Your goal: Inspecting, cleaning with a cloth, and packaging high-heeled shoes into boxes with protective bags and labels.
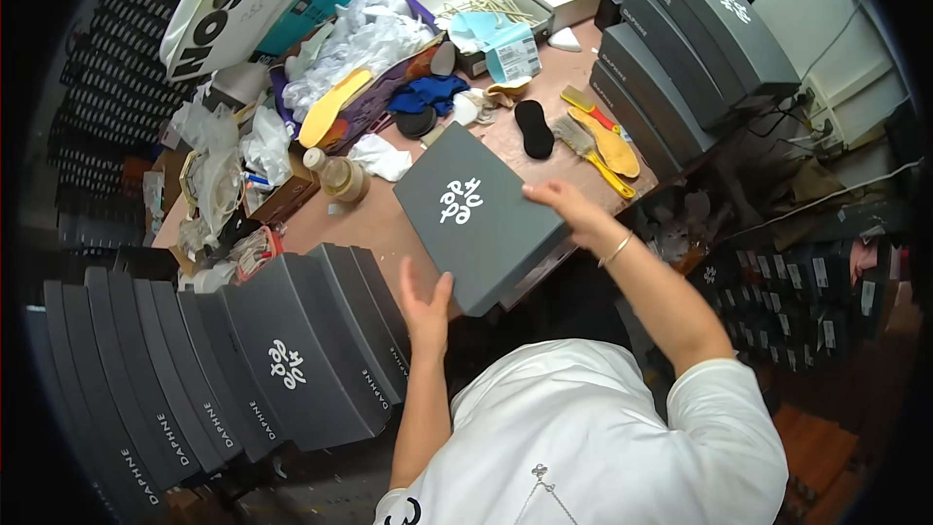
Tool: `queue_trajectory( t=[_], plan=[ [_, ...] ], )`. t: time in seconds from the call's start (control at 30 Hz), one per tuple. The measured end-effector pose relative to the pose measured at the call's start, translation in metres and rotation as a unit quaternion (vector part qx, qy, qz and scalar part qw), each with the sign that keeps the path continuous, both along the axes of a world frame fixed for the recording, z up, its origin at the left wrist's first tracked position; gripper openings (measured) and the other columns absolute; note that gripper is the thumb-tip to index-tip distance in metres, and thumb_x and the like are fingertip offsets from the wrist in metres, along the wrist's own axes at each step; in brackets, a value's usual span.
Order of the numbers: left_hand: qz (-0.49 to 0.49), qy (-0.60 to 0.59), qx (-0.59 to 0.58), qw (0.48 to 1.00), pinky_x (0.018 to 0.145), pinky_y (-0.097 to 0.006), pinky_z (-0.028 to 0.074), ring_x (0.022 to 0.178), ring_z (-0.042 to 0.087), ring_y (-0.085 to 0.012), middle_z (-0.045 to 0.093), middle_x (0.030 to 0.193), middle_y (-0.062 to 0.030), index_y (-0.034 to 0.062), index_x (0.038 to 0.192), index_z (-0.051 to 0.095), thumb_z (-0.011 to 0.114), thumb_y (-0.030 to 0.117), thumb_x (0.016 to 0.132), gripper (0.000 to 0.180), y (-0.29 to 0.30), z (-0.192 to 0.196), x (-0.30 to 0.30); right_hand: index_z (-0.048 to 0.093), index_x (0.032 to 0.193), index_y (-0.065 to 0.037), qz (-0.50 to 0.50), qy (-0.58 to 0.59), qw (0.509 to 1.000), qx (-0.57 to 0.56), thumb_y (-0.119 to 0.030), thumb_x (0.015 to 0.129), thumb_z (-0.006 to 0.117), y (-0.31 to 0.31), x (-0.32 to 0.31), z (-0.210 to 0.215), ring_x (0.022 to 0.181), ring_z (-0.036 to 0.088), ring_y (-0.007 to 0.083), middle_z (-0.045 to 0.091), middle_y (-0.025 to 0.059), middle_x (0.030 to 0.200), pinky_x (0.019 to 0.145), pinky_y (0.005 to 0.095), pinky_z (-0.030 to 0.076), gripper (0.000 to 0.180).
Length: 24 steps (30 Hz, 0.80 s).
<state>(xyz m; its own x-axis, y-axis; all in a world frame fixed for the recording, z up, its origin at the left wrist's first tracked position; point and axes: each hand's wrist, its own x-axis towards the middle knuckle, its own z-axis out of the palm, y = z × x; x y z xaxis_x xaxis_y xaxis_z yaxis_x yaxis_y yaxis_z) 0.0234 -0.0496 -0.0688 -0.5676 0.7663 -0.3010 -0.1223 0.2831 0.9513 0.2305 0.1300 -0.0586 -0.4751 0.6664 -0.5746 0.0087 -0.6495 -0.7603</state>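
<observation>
A dark grey shoe box with a white emblem on its lid sits tilted over the near edge of the tabletop, held between both hands. The left hand presses its open palm against the box's near corner, fingers spread apart. The right hand grips the far edge, fingers clamped on the box. The lid is on, so this box looks finished. A row of matching closed boxes leans at the left and another stack stands at the right. Yellow insoles, a black insole, a brush and crumpled wrapping paper remain loose, suggesting more packing is left.
</observation>
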Motion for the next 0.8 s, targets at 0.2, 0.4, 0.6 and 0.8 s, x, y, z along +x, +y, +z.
queue_trajectory(
  t=[0.2, 0.4, 0.6, 0.8],
  plan=[
    [-0.056, 0.209, 0.124, 0.968, 0.110, -0.039, 0.027, 0.133, 0.035, -0.0239, 0.037, 0.142, -0.0130, -0.0016, 0.138, 0.037, 0.060, 0.021, 0.092, 0.056, -0.012, 0.050, -0.024, 0.051, 0.109, 0.001, 0.230, -0.037, 0.865, 0.443, -0.029, 0.079, 0.073, -0.130, -0.068, -0.005, 0.092, 0.060, 0.0277, 0.058, 0.0152, 0.103, 0.081, 0.0362, 0.049, 0.048],
    [-0.128, -0.005, 0.020, 0.992, 0.082, -0.026, 0.049, 0.091, 0.061, -0.0123, 0.064, 0.097, -0.0076, -0.0013, 0.112, 0.059, 0.055, 0.014, 0.094, 0.024, 0.002, 0.000, 0.010, 0.045, 0.127, -0.004, 0.194, -0.384, 0.656, 0.620, -0.024, 0.072, 0.073, -0.019, -0.038, -0.037, 0.115, 0.046, 0.0358, 0.050, 0.0195, 0.121, 0.102, 0.0502, 0.030, 0.065],
    [-0.376, 0.460, 0.063, 0.802, 0.079, -0.034, 0.051, 0.092, 0.062, -0.0293, 0.060, 0.107, -0.0189, -0.0019, 0.110, 0.059, 0.065, 0.017, 0.084, 0.033, 0.047, -0.070, 0.043, 0.053, 0.121, -0.008, 0.294, -0.457, 0.614, 0.573, -0.028, 0.074, 0.068, 0.017, -0.064, -0.070, 0.112, 0.049, 0.0352, 0.057, 0.0184, 0.113, 0.105, 0.0638, 0.019, 0.053],
    [-0.265, 0.184, 0.025, 0.946, 0.079, -0.033, 0.050, 0.091, 0.063, -0.0269, 0.062, 0.103, -0.0164, -0.0003, 0.109, 0.061, 0.064, 0.011, 0.084, 0.027, 0.070, -0.032, 0.011, 0.059, 0.116, -0.007, 0.286, -0.426, 0.713, 0.478, -0.024, 0.078, 0.059, 0.035, -0.066, -0.045, 0.112, 0.052, 0.0379, 0.062, 0.0212, 0.107, 0.102, 0.0632, 0.024, 0.041]
  ],
)
